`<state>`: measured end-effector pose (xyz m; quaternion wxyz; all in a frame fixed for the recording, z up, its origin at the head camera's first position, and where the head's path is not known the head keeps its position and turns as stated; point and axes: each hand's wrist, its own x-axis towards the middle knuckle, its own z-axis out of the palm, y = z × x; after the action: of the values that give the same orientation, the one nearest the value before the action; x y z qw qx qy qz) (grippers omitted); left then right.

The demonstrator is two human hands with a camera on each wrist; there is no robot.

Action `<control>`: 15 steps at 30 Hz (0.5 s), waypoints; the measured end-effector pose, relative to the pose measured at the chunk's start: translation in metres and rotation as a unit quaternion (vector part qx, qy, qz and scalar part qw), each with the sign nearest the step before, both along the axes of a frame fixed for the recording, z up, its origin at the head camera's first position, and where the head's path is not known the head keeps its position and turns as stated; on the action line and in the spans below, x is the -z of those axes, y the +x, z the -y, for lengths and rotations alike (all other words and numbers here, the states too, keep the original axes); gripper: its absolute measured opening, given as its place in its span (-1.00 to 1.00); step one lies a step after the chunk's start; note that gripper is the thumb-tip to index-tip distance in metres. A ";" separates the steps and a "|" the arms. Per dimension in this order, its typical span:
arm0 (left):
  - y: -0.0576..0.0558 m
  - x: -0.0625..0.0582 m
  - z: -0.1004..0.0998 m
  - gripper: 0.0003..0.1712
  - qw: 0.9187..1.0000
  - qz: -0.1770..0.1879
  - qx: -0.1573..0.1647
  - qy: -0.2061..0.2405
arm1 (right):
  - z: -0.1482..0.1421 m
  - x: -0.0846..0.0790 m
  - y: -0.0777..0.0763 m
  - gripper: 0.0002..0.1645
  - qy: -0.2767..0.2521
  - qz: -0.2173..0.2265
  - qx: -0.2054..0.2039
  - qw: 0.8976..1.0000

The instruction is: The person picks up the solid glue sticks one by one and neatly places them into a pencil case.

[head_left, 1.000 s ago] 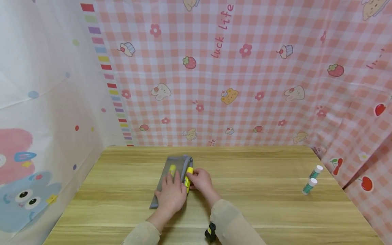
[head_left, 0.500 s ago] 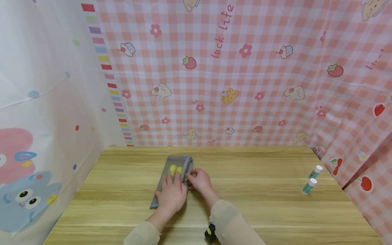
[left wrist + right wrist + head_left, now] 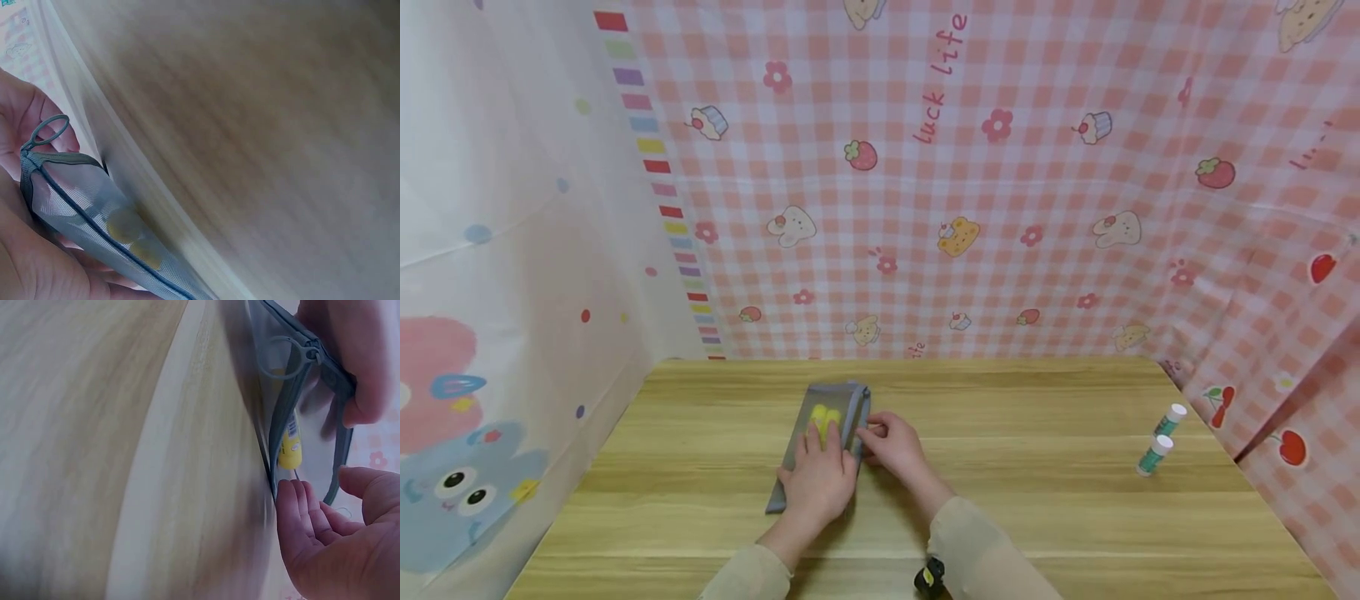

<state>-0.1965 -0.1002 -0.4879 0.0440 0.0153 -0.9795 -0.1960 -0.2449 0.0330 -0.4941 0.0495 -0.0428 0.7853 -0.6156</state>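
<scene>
Left hand flat on grey oblong mesh pouch; right hand loose, empty at zippered rim; pouch looks light, floppy; rim best grip

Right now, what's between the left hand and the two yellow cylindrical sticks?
The upper side of the grey zippered mesh pouch: in the head view, the left hand rests on it and the yellow sticks show through from inside.
</scene>
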 end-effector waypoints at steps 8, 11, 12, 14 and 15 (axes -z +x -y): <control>0.001 0.000 0.000 -0.34 1.000 0.000 0.000 0.001 | -0.015 -0.004 0.004 -0.54 0.012 -0.044 -0.013 0.999; 0.001 -0.001 0.000 -0.34 1.000 0.000 0.000 0.002 | -0.019 -0.006 0.006 -0.52 0.010 -0.046 -0.018 0.999; 0.001 -0.001 0.000 -0.34 1.000 0.000 0.000 0.003 | -0.020 -0.006 0.007 -0.51 0.011 -0.044 -0.017 0.999; 0.002 -0.002 0.000 -0.35 1.000 -0.002 0.001 0.005 | -0.021 -0.006 0.007 -0.51 0.006 -0.035 -0.015 0.999; 0.002 -0.003 0.000 -0.35 1.000 -0.003 0.001 0.006 | -0.022 -0.006 0.007 -0.52 0.008 -0.035 -0.013 0.999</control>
<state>-0.1947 -0.0999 -0.4853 0.0463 0.0137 -0.9782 -0.2020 -0.2377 0.0549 -0.4884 0.0308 -0.0741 0.7906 -0.6071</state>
